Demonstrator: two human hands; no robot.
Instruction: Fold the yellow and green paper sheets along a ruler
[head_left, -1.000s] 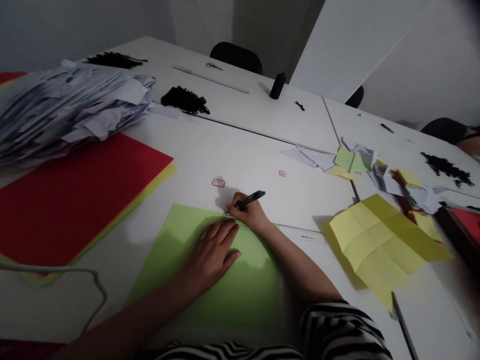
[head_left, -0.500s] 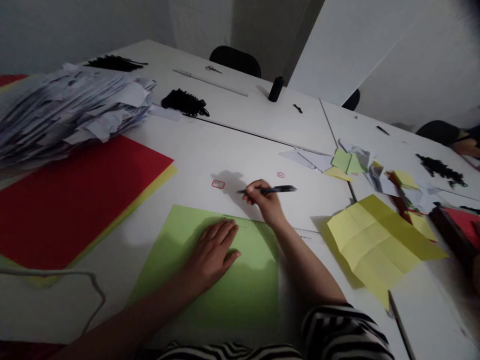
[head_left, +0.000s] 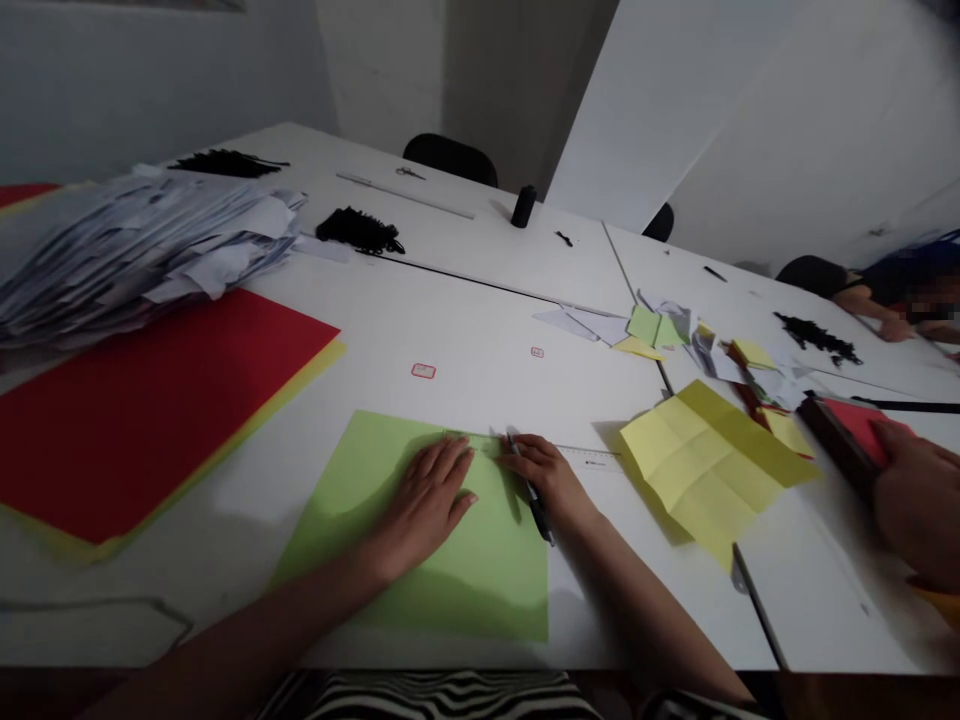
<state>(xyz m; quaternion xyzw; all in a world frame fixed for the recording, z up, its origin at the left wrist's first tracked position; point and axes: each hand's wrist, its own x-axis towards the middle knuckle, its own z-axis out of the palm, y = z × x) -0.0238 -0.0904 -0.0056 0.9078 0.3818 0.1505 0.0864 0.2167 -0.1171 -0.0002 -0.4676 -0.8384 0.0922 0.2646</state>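
A light green paper sheet lies on the white table in front of me. My left hand rests flat on it, fingers stretched out toward its far edge. My right hand sits at the sheet's right far corner, fingers curled round a black pen whose tip points toward me. A clear ruler runs along the sheet's far edge, partly under my hands.
A red sheet over a yellow one lies at left, under a heap of white paper scraps. A creased yellow sheet is at right. Coloured scraps lie beyond. Another person's hand is at the right edge.
My right hand lifted the pen off the sheet's far edge, swung out to the right, then came back down onto the corner with the pen turned toward me. The view tilted upward.
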